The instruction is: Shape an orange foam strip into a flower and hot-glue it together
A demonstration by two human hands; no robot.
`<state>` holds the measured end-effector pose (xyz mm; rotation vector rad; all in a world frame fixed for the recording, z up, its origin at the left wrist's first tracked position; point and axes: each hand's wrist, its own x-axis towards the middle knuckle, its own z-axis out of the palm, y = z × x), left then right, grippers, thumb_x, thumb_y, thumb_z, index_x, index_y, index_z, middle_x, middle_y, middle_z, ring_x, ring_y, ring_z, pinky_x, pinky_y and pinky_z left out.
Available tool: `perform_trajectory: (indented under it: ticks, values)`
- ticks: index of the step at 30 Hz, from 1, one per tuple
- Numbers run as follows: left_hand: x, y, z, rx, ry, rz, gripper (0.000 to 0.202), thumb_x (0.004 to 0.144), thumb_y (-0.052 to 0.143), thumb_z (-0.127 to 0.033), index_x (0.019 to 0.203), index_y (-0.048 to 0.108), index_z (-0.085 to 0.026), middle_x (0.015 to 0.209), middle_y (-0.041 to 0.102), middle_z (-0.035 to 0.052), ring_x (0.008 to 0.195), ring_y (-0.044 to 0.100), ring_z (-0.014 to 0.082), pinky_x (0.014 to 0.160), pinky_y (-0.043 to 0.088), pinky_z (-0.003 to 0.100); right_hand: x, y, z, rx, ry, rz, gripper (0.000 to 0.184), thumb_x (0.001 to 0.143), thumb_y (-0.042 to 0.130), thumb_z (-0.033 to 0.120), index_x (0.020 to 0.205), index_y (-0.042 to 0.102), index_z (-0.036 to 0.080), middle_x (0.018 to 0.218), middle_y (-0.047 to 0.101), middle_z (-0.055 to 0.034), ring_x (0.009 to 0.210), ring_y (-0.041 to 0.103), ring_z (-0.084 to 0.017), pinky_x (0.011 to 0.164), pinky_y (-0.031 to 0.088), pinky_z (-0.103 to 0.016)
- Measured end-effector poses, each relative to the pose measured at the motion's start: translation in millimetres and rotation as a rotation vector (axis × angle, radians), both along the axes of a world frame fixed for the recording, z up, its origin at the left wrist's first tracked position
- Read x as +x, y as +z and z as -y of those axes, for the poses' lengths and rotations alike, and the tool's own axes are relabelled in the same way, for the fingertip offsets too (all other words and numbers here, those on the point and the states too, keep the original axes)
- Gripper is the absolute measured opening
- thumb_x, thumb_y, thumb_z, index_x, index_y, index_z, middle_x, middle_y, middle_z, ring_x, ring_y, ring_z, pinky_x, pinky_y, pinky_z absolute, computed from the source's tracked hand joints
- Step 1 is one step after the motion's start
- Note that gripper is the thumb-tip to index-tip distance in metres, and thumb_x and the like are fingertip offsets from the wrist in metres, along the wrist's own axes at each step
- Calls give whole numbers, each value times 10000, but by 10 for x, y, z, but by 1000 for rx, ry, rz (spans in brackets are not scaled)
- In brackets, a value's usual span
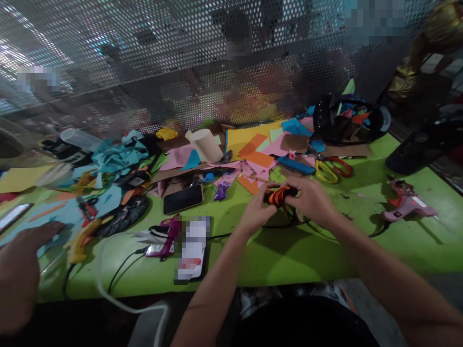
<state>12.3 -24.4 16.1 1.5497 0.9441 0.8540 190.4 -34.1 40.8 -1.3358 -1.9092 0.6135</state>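
Between the fingers of my left hand (257,209) and my right hand (311,200) is a curled orange piece of layered paper (279,196). Both hands are closed around its sides, just above the green table's middle. Its underside is partly hidden by my fingers. Beyond my hands lie orange paper strips (258,158) and pink paper scraps. Scissors with yellow and red handles (326,171) rest past my right hand. A small purple scrap (221,192) and a dark phone (183,198) are left of my left hand.
A pink glue gun (405,208) lies on the right, its cord running behind my hands. A lit phone (193,248) lies near the front edge. At left, another person's hand (27,255) is by a yellow glue gun (81,243). A cream roll (207,146) stands farther back.
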Motion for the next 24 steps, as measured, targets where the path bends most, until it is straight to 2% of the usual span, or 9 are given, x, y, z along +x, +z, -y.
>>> perform_trajectory:
  ticks: [2,7,14,24]
  values:
    - [10,-14,3,9,9,-4,538,621,541,-147,1159,537,-184,1095,634,52,1027,558,230,941,421,339,-5,-4,6,-4,19,-8,186,702,564,89,815,677,184,707,672,6,649,576,-145,606,332,-221]
    - [-3,-46,0,-4,-13,-28,442,705,540,-187,1146,546,-194,1126,605,44,1073,517,239,994,396,360,12,9,-3,-14,-9,32,171,717,575,109,819,691,182,716,682,-6,657,581,-158,601,327,-233]
    - [2,-93,9,-99,-76,176,546,691,649,-282,1206,483,-212,1205,530,57,1196,451,274,1061,357,379,26,16,-17,-23,-22,54,112,725,578,128,769,665,183,654,637,9,610,542,-143,562,298,-233]
    - [24,-184,-24,-113,-41,245,468,725,607,-272,1181,511,-228,1205,548,52,1165,474,251,1013,394,369,51,-26,-50,-75,-13,0,129,735,591,149,819,687,174,673,650,15,623,558,-146,561,304,-231]
